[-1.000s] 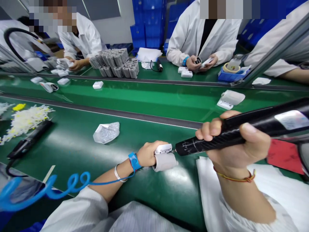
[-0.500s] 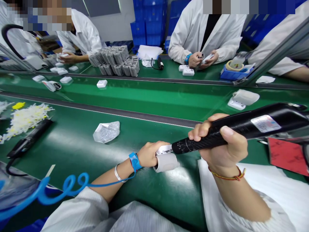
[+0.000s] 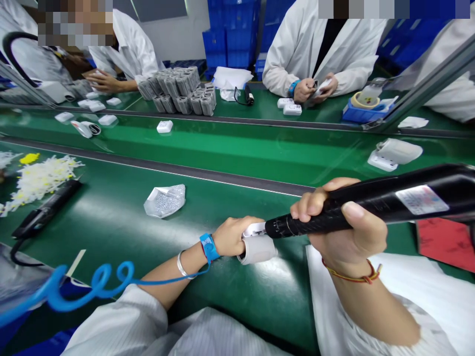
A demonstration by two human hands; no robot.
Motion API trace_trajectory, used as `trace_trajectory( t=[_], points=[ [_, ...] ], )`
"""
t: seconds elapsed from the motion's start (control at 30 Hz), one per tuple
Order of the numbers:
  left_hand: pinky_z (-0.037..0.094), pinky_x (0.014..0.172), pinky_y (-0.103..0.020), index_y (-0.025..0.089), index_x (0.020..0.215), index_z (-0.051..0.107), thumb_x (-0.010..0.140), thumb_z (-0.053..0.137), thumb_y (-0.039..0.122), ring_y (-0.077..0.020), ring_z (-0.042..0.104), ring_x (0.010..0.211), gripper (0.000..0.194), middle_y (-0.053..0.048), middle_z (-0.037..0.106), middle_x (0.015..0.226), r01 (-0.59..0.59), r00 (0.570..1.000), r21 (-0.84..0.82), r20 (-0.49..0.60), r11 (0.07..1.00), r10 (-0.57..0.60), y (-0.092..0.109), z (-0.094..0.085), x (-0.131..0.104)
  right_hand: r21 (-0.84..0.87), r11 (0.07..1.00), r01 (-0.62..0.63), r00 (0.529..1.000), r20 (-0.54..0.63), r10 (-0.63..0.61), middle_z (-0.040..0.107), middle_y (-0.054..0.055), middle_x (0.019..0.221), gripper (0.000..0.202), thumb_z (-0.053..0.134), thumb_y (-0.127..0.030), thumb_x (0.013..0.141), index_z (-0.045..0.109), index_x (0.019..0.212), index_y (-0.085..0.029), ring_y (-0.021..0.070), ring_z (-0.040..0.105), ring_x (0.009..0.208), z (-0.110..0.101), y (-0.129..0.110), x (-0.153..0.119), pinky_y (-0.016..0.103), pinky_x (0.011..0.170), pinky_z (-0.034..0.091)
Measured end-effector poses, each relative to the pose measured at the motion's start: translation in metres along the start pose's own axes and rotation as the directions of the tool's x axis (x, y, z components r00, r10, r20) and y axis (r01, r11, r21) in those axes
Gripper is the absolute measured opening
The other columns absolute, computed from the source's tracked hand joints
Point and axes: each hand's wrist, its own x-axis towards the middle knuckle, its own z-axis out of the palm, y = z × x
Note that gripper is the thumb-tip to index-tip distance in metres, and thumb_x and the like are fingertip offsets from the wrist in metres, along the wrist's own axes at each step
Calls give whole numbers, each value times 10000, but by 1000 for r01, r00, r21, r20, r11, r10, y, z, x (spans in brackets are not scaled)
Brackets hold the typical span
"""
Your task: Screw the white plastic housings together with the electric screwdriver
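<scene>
A small white box sits on top of a pale grey cuff, rolled up like a tube, between the near and far edges of the bench. A fat black screwdriver slants down to the left, its nose against the box.

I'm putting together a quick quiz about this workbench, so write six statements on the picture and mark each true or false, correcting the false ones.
1. The right hand grips a black power screwdriver. True.
2. The left hand holds a white device. True.
3. The power screwdriver points away from the white device. False: it points at it.
4. The blue band is worn just behind the right hand. False: it is behind the left hand.
5. The bag of small silvery pieces lies right of both hands. False: it lies to their left.
6. A red sheet lies toward the right side. True.
</scene>
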Motion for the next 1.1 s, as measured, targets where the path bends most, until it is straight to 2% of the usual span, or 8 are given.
trace_trajectory(
  t=[0.57,0.9,1.1],
  points=[
    [462,749,-228,232,1194,488,697,519,120,-156,637,872,510,-12,659,1052,9,999,49,44,999,-11,3,-1,1,-13,999,-52,998,17,52,528,-11,532,206,656,-358,701,543,787,-209,141,488,436,2,1,-2,295,464,438],
    [464,753,-230,223,1191,495,717,527,146,-154,641,868,481,-16,661,1048,1,1000,52,25,999,-3,4,-2,1,46,999,-8,997,81,5,542,-9,568,150,614,-294,726,557,831,-202,147,498,465,0,5,-3,297,472,429],
    [470,728,-228,225,1192,497,751,555,220,-149,643,843,445,-9,669,1020,38,999,43,19,998,-39,3,-2,1,53,998,-32,999,20,31,531,-11,540,170,596,-308,693,568,822,-201,145,482,450,-6,5,5,288,461,425]
  ],
)
